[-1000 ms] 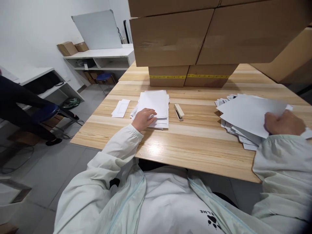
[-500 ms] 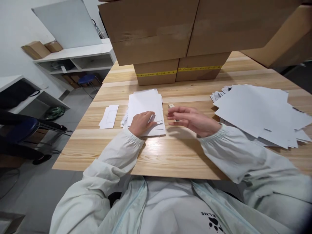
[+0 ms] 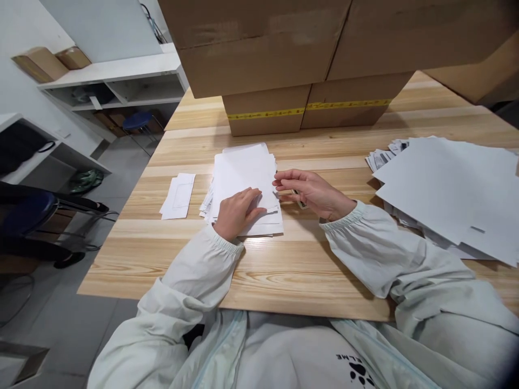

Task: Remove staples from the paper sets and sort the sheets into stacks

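A stack of white paper sheets (image 3: 243,167) lies on the table in front of me, its edges uneven and some printed corners poking out on the left. My left hand (image 3: 239,210) rests flat on the lower part of the stack, fingers extended. At the stack's right edge is my right hand (image 3: 312,192), its fingers apart and slightly bent with nothing visible in them; whether the tips touch the paper I cannot tell. A small object (image 3: 300,204) on the table is mostly hidden behind the right hand.
Small white paper slips (image 3: 178,195) lie to the left. A large fanned pile of white sheets (image 3: 450,183) covers the right side. Stacked cardboard boxes (image 3: 267,111) with yellow tape stand at the back. A blue stool (image 3: 30,216) and a person's leg are off the table's left side.
My right hand has moved left to the stack's edge. My left hand stays on the paper. The camera view has shifted slightly.
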The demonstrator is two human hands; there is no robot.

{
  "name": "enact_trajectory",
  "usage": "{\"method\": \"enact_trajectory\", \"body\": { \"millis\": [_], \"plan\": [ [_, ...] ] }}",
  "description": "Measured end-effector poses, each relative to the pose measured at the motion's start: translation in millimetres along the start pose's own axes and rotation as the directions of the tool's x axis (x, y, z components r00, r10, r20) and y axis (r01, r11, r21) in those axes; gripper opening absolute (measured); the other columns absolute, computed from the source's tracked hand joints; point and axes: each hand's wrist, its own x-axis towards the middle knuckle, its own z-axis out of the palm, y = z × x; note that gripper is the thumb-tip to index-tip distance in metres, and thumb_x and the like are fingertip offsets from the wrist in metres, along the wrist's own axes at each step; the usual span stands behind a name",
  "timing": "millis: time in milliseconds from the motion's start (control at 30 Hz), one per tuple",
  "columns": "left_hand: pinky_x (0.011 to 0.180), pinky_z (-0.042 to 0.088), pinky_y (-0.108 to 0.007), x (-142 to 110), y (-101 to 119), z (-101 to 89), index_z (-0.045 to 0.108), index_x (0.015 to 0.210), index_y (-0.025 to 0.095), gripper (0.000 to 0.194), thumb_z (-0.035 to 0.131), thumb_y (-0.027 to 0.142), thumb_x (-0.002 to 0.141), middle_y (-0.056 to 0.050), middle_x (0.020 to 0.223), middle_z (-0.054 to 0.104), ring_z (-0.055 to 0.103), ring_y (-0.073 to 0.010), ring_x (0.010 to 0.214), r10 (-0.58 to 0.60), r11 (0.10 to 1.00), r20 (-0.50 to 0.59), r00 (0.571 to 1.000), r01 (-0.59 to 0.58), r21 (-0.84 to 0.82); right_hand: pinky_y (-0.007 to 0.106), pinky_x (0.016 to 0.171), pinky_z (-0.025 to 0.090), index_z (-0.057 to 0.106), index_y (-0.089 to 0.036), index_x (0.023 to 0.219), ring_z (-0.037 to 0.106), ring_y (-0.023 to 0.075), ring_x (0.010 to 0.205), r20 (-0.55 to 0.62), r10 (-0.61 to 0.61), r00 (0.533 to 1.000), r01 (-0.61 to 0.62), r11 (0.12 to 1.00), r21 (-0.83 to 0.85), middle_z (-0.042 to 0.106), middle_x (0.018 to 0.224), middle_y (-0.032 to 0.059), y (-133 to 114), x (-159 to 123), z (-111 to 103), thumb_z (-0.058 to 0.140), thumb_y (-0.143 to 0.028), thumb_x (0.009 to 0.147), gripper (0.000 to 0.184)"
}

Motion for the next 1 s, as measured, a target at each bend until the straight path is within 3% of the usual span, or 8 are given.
{"method": "enact_trajectory", "body": {
  "millis": [133,400,633,800,1000],
  "plan": [
    [0.081,0.054,-0.032,-1.3,0.9,0.7,0.065,0.122,0.023,0.034,0.064,0.041,0.093,-0.007,0.125,0.072,0.07,-0.0239,0.11,-0.007,1.0,-0.006,1.0,0.007,-0.008,0.037,0.087,0.058,0.073,-0.021,0.094,0.067,0.0177,0.094,0.043,0.026,0.999,-0.025,1.0,-0.013,0.072,0.106,0.0071,2.6,-0.5,1.4,0.074,-0.023,0.079,0.015],
    [0.084,0.056,-0.031,-2.5,-0.5,4.4,0.065,0.123,0.024,0.038,0.063,0.048,0.093,-0.008,0.124,0.073,0.07,-0.0235,0.112,0.012,0.999,-0.053,0.998,-0.015,-0.042,0.039,0.098,0.054,0.074,-0.02,0.092,0.065,0.0181,0.104,0.108,-0.039,0.993,0.03,0.996,0.086,0.071,0.102,0.0046,-2.5,-6.8,5.6,0.077,-0.028,0.078,0.016],
    [0.087,0.056,-0.031,-0.6,-16.2,-0.4,0.066,0.12,0.024,0.046,0.064,0.058,0.089,-0.005,0.116,0.077,0.074,-0.0216,0.102,-0.035,0.965,-0.036,0.999,0.024,-0.261,0.037,0.101,0.052,0.074,-0.022,0.095,0.064,0.0151,0.102,0.072,-0.074,0.995,0.06,0.981,0.185,0.07,0.105,0.0019,10.6,3.0,7.1,0.083,-0.031,0.071,0.027],
    [0.092,0.056,-0.034,0.8,-23.5,-1.9,0.068,0.117,0.023,0.053,0.069,0.063,0.082,-0.006,0.115,0.077,0.074,-0.0224,0.104,-0.037,0.912,-0.031,0.999,0.021,-0.41,0.039,0.106,0.046,0.071,-0.024,0.1,0.061,0.0172,0.109,0.007,-0.195,0.981,0.194,0.979,0.062,0.069,0.11,0.0025,28.1,9.2,9.4,0.088,-0.029,0.063,0.041],
    [0.1,0.056,-0.039,1.6,-25.2,-0.6,0.069,0.117,0.02,0.051,0.074,0.055,0.081,-0.01,0.115,0.077,0.073,-0.0237,0.108,-0.065,0.815,-0.004,0.998,0.051,-0.577,0.039,0.104,0.048,0.067,-0.026,0.111,0.053,0.023,0.13,0.02,-0.284,0.958,0.285,0.952,-0.111,0.06,0.135,0.0064,41.5,9.3,12.9,0.085,-0.03,0.064,0.05]
  ]
}}
